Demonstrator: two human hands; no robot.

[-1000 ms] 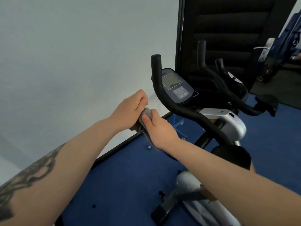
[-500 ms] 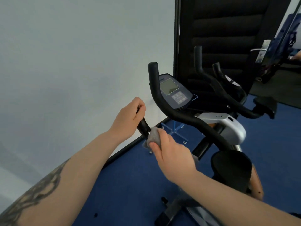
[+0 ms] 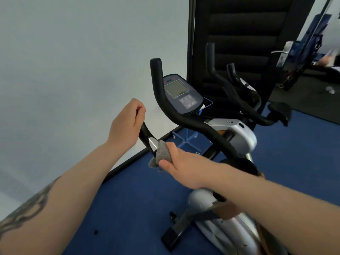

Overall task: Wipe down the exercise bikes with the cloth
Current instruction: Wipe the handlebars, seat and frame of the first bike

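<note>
Near the middle of the frame the left hand [image 3: 127, 124] is curled tight around the upper end of the near handlebar [image 3: 145, 133] of the exercise bike [image 3: 237, 137]. Just below it and to the right, the right hand [image 3: 182, 162] grips a grey cloth [image 3: 162, 153], bunched between thumb and fingers and pressed against the same bar, beside a shiny metal patch on the grip. A loose corner of the cloth hangs under the hand. The two hands are close together on this bar but do not touch.

The bike's other handlebar [image 3: 165, 100] curves up to the right of the left hand, and behind it sits the console [image 3: 181, 94] with a grey screen and a keypad. The silver body of the bike runs down to the lower right, partly hidden by the right forearm. A blue floor [image 3: 128, 208] lies under the bike, and a pale wall [image 3: 73, 61] fills the left of the frame. A mirror [image 3: 239, 34] at upper right reflects the handlebars.
</note>
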